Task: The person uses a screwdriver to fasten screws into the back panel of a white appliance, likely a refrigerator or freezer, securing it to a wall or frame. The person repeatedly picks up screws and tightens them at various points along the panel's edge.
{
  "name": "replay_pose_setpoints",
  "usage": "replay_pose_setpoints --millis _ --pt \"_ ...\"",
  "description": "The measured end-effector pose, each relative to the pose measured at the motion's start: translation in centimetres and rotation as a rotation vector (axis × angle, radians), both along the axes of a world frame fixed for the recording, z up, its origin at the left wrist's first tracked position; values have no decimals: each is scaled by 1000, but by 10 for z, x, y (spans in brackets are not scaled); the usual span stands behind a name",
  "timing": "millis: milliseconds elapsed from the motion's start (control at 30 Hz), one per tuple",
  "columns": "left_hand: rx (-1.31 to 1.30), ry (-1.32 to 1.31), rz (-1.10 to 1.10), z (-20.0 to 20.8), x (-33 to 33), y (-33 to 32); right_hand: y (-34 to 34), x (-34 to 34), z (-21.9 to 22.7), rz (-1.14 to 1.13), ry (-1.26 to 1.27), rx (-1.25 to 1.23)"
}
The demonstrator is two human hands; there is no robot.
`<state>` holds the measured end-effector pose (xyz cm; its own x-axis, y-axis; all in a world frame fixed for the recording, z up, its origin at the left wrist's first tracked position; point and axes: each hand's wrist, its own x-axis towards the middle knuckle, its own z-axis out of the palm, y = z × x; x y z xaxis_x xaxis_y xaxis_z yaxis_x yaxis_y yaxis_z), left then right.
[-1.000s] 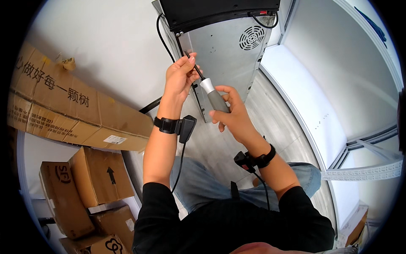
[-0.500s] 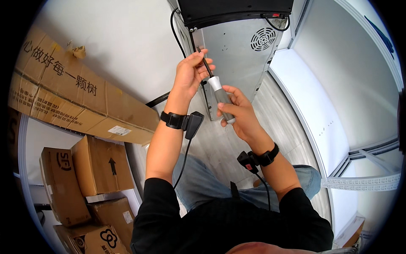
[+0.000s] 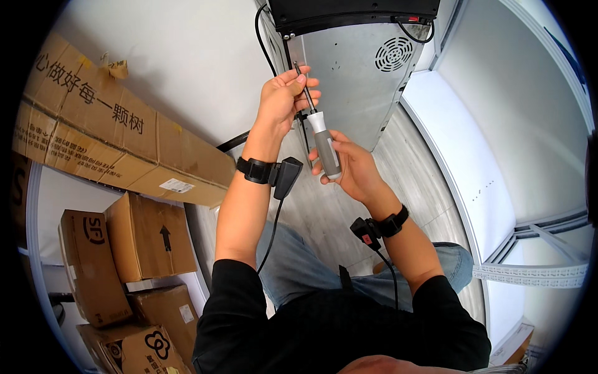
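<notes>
A screwdriver [image 3: 326,149] with a grey handle, white collar and dark shaft slants up and slightly left in front of me. My left hand [image 3: 279,103] pinches the shaft near its tip between thumb and fingers. Around the lower handle are the fingers of my right hand [image 3: 360,171], with the thumb along its right side. Just beyond the tip stands a grey metal cabinet [image 3: 349,90] with a round vent. Whether the tip touches the cabinet, I cannot tell.
A black unit [image 3: 355,14] with cables tops the cabinet. A long cardboard box [image 3: 146,165] leans at left, above several smaller cartons [image 3: 152,240]. White shelving [image 3: 464,168] curves along the right. Cables hang from both wrist straps.
My right thumb has moved off the front of the handle to its side, and the fingers have loosened and shifted. The screwdriver stands slightly more upright; the left hand keeps its pinch.
</notes>
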<state>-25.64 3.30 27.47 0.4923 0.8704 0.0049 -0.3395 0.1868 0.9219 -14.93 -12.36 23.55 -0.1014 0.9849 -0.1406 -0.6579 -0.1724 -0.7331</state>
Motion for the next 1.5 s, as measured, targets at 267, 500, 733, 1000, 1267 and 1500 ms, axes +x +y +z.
replay_pose_setpoints --millis 267,500,733,1000,1267,1500 --pt "104 172 65 0 1 -3 9 -7 -16 -207 -527 -40" --pt "75 137 49 -1 0 0 7 3 -17 -33 -148 32" --pt "19 35 -43 7 -4 -3 5 8 -22 -25 -86 41" --pt "38 212 105 15 1 -6 4 -3 -24 -194 -308 29" --pt "41 228 157 10 4 -7 2 -3 -27 -219 -344 94" --pt "61 86 137 7 11 -29 -20 26 -20 -154 -345 32"
